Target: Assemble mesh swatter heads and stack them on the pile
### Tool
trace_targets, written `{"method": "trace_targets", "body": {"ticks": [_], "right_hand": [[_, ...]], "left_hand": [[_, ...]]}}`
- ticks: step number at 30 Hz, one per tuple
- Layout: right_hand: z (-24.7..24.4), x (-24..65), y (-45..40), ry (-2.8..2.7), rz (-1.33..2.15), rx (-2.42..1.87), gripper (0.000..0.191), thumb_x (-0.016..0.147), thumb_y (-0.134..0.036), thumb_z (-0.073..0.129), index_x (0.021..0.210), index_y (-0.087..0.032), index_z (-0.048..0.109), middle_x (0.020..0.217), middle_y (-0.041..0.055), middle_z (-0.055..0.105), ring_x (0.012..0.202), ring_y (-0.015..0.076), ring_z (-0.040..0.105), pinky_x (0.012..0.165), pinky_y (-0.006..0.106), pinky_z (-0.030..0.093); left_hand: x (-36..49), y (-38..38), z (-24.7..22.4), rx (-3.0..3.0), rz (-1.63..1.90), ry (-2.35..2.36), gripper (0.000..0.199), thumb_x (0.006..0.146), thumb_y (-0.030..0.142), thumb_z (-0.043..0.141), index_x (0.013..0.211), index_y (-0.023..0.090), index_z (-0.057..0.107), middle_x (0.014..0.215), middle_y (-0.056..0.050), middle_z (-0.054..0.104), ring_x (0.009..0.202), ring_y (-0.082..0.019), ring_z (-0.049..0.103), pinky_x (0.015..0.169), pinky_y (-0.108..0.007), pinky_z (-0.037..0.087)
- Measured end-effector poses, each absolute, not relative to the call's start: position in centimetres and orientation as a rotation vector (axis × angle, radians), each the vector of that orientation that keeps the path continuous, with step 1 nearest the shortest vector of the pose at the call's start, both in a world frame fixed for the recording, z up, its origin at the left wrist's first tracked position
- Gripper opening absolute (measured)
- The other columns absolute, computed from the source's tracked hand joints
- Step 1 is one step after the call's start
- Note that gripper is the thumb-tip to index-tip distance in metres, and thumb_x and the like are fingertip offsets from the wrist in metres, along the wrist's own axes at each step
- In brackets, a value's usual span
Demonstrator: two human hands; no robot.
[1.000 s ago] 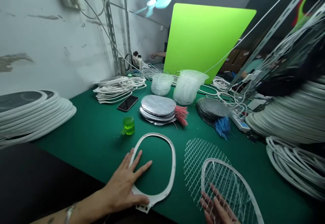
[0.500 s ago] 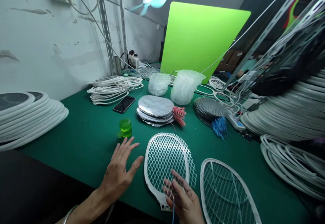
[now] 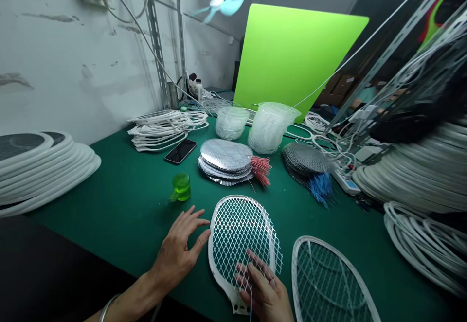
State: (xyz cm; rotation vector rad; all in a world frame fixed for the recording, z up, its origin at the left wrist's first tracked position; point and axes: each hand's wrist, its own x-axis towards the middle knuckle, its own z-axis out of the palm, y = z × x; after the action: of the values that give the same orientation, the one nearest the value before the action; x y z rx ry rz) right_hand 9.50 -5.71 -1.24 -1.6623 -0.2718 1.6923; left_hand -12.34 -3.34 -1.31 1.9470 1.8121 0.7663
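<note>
Green bench mat (image 3: 109, 205), open room left of white swatter frame (image 3: 210, 249) w/ mesh (image 3: 237, 234) on top. L hand (image 3: 177, 254) fingers spread, just beside frame edge. R hand (image 3: 262, 285) fingers curled on mesh, pinch unclear; second frame (image 3: 328, 278) near right.

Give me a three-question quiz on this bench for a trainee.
1. True or false: the right hand rests on the mesh of the racket frame.
2. Multiple choice: what colour are the wires at the edge of the stack of silver discs? A) red B) blue C) yellow
3. Fill in the blank: the green cup stands nearer the ____ hand.

Key: 1. True. 2. A. 3. Left: the left hand is the nearer one.
</note>
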Motion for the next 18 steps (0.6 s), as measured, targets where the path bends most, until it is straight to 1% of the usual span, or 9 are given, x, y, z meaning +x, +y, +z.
{"method": "trace_targets", "body": {"ticks": [4, 9, 15, 18], "right_hand": [[-1.3, 9.8, -5.9, -0.288, 1.722, -1.642, 0.102, 0.043, -0.065, 0.085, 0.128, -0.017, 0.056, 0.098, 0.0117, 0.074, 0.094, 0.0278, 0.069, 0.072, 0.031, 0.051], [-2.2, 9.9, -5.9, -0.278, 1.712, -1.647, 0.097, 0.047, -0.064, 0.084, 0.128, -0.018, 0.056, 0.098, 0.0115, 0.074, 0.095, 0.0287, 0.069, 0.074, 0.033, 0.050], [-2.8, 9.3, -5.6, -0.221, 1.713, -1.621, 0.101, 0.041, -0.062, 0.087, 0.126, -0.019, 0.055, 0.097, 0.0105, 0.075, 0.095, 0.0293, 0.069, 0.073, 0.033, 0.052], [-2.8, 9.1, -5.4, -0.186, 1.725, -1.618, 0.096, 0.043, -0.060, 0.087, 0.124, -0.018, 0.056, 0.097, 0.0106, 0.075, 0.094, 0.0291, 0.070, 0.075, 0.034, 0.054]], "left_hand": [[-11.8, -3.2, -1.3, 1.954, 0.749, 1.778, 0.032, 0.096, 0.049, 0.045, 0.114, 0.030, 0.063, 0.139, 0.000, 0.055, 0.140, -0.028, 0.035, 0.112, -0.057, 0.035], [-11.7, -3.1, -1.3, 1.987, 0.756, 1.762, 0.031, 0.096, 0.047, 0.046, 0.113, 0.028, 0.064, 0.137, -0.002, 0.057, 0.138, -0.030, 0.038, 0.110, -0.058, 0.037], [-11.8, -2.9, -1.8, 2.010, 0.749, 1.754, 0.029, 0.096, 0.045, 0.047, 0.111, 0.028, 0.065, 0.133, -0.002, 0.059, 0.137, -0.029, 0.040, 0.110, -0.056, 0.039], [-11.7, -2.9, -1.7, 1.992, 0.727, 1.748, 0.028, 0.096, 0.044, 0.047, 0.109, 0.028, 0.065, 0.133, -0.001, 0.060, 0.137, -0.028, 0.040, 0.109, -0.055, 0.040]]}}
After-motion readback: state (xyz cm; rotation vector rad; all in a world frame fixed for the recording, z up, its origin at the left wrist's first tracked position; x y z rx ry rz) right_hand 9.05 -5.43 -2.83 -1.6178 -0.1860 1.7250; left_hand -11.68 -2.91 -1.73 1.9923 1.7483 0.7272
